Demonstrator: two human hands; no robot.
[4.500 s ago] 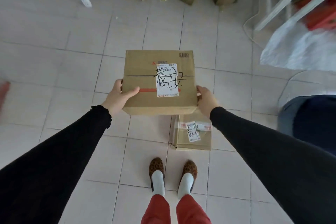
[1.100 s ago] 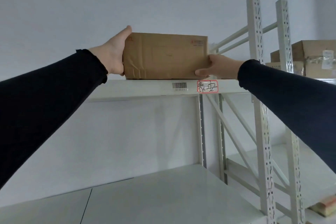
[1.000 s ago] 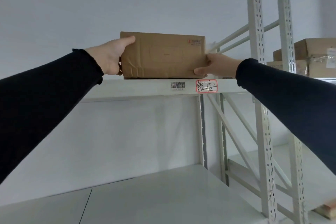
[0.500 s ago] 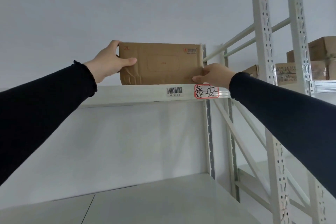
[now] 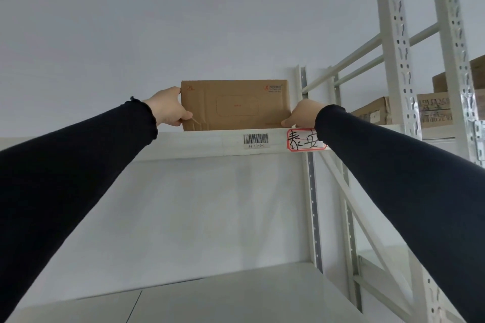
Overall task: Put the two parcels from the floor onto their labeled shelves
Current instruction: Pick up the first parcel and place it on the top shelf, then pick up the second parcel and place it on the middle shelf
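Our fingers (image 5: 186, 115) clasp both ends of the parcel (image 5: 235, 105), left hand (image 5: 168, 109) and right hand (image 5: 301, 115) steadying it flat on the top shelf (image 5: 199, 141), directly above its handwritten label (image 5: 303, 140), likely so parcel and label match.

Parcel (image 5: 235, 105) on white upper shelf (image 5: 199, 143)

A plain pale wall (image 5: 183, 21) stood behind white metal racking (image 5: 393, 60); cardboard boxes (image 5: 433, 110) sat on a neighbouring rack at right
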